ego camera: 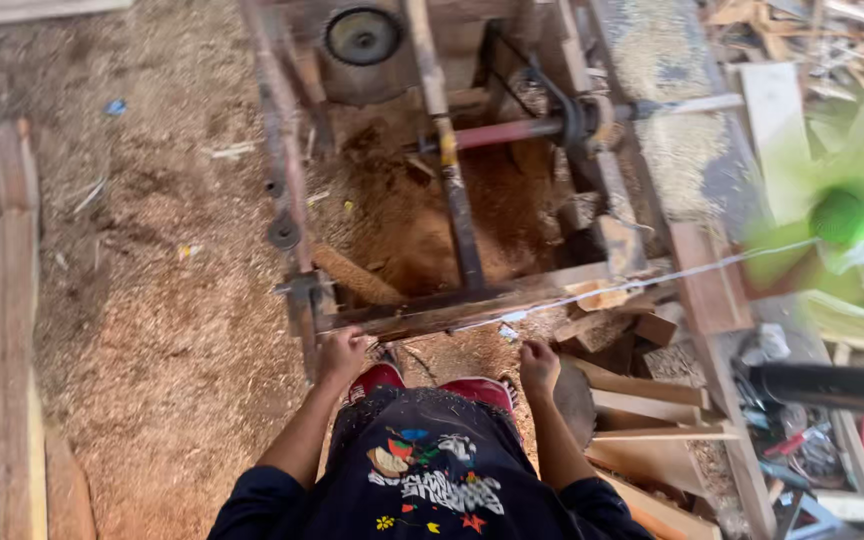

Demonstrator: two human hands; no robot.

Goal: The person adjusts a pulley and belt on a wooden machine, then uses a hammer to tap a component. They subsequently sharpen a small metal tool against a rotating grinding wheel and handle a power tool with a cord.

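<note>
your left hand has its fingers curled around the near end of the long wooden plank lying across the saw frame; your right hand is fisted just beside it, over sawdust floor.

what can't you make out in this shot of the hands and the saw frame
Head view only:
- Left hand and right hand: fingers curl away, so whether they grip is unclear.
- Pulley wheel: cut by the top edge.
- Green fan: motion-blurred.
- Red shoes: mostly behind the dark shirt.
</note>
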